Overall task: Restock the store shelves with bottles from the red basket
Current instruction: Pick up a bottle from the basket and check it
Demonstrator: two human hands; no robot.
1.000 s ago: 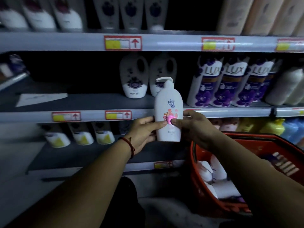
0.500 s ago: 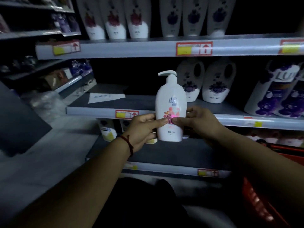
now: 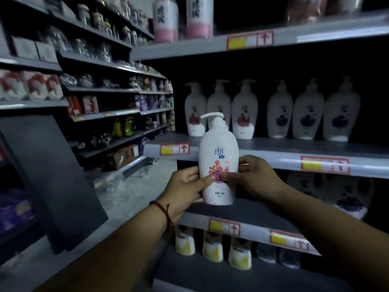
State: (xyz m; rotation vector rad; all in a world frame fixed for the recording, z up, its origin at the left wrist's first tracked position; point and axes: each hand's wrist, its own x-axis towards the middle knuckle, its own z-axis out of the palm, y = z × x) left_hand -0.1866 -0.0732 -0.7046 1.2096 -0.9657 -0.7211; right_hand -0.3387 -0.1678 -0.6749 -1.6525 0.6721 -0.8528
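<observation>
Both hands, left hand point(image 3: 185, 186) and right hand point(image 3: 255, 178), pinch the pump bottle point(image 3: 218, 163) low, so it could tip into the shelf point(image 3: 273, 153) row.

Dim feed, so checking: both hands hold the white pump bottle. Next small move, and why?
Probably lift the white pink-flowered pump bottle, held by left hand and right hand, above the grey metal shelf edge: its base hangs lower, and similar red-flowered white bottles stand there.

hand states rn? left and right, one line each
Left hand: holding the white pump bottle, thumb across its label.
Right hand: holding the same bottle from the other side, thumb on the label.
</observation>
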